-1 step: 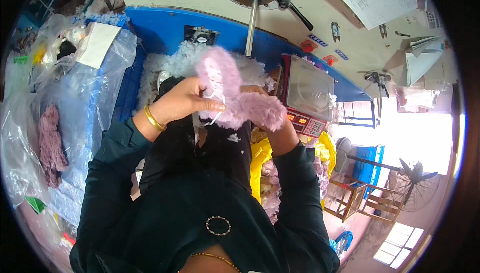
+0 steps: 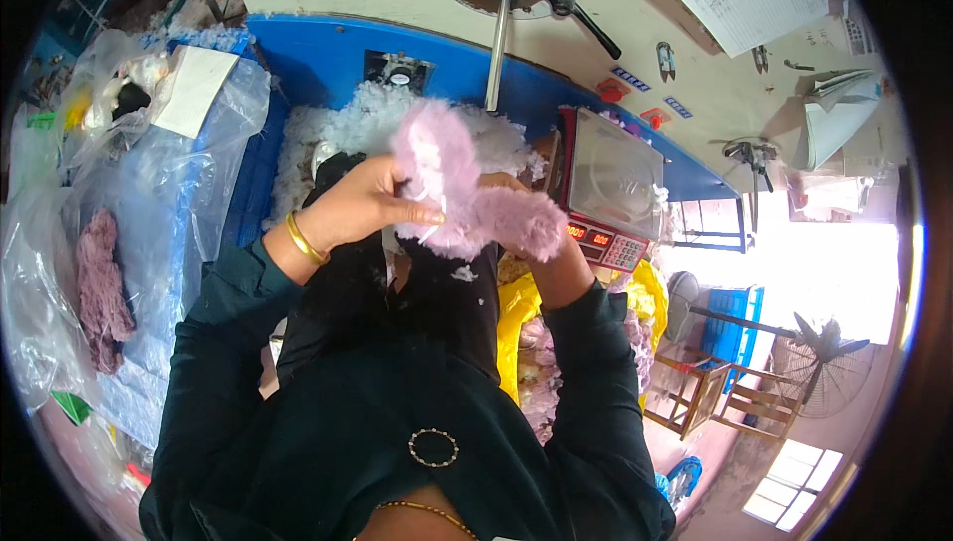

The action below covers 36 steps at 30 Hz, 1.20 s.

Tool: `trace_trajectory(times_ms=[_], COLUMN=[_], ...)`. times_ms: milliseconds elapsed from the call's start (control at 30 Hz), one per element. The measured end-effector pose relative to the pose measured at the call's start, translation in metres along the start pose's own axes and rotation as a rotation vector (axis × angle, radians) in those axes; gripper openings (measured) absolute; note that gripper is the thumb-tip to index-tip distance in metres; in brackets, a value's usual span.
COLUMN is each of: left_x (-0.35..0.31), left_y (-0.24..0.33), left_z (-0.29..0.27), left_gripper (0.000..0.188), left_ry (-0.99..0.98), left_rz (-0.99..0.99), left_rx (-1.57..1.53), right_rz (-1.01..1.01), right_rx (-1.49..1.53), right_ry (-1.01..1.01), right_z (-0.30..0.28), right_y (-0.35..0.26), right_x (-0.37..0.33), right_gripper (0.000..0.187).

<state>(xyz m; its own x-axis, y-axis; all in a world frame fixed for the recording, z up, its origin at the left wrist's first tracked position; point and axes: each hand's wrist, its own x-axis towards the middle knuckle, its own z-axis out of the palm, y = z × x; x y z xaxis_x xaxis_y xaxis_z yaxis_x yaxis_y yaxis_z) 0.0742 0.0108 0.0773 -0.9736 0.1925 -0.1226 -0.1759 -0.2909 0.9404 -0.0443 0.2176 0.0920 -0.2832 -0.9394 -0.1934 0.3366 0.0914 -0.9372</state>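
A fluffy pale-purple plush piece (image 2: 452, 179) is held up in front of my chest, bent over in the middle. My left hand (image 2: 372, 205), with a gold bangle at the wrist, pinches it from the left near a bit of white stuffing at its opening. My right hand (image 2: 541, 243) is mostly hidden under the plush and grips its right end from below. Behind the plush lies a heap of white fibre stuffing (image 2: 362, 124) in a blue bin (image 2: 318, 60).
A digital scale (image 2: 611, 189) with a steel pan stands to the right. A grey metal pipe (image 2: 496, 45) comes down from a round machine head. Clear plastic bags (image 2: 149, 203) hold purple plush on the left. A yellow bag (image 2: 516, 313) sits below.
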Motion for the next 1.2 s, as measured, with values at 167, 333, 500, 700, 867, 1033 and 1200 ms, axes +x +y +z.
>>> trace_trajectory(times_ms=[167, 333, 500, 700, 867, 1033, 1200], left_x=[0.012, 0.072, 0.105, 0.122, 0.123, 0.117, 0.090], left_y=[0.003, 0.017, 0.000, 0.018, 0.028, 0.030, 0.016], left_z=[0.009, -0.013, -0.031, -0.043, -0.038, -0.034, -0.028], left_gripper=[0.035, 0.033, 0.031, 0.023, 0.041, 0.049, 0.039], left_ry=[0.167, 0.397, 0.363, 0.536, 0.277, 0.212, 0.185], left_rz=[0.386, 0.798, 0.802, 0.766, 0.183, 0.157, 0.133], left_rx=[0.341, 0.666, 0.524, 1.195, 0.057, -0.114, -0.069], right_rz=[-0.143, -0.460, -0.403, -0.446, -0.306, -0.477, -0.829], right_rx=[-0.299, -0.901, -0.730, -1.294, -1.588, -1.527, -1.462], right_ry=[0.235, 0.580, 0.639, 0.966, 1.147, 1.232, 1.132], right_z=[0.009, -0.018, -0.030, -0.011, -0.058, -0.069, -0.045], right_y=[0.000, -0.042, -0.040, -0.048, -0.070, -0.062, -0.042], right_x=[-0.002, 0.026, 0.035, 0.076, 0.123, 0.126, 0.089], right_gripper=[0.026, 0.019, 0.024, 0.039, 0.038, 0.023, 0.014])
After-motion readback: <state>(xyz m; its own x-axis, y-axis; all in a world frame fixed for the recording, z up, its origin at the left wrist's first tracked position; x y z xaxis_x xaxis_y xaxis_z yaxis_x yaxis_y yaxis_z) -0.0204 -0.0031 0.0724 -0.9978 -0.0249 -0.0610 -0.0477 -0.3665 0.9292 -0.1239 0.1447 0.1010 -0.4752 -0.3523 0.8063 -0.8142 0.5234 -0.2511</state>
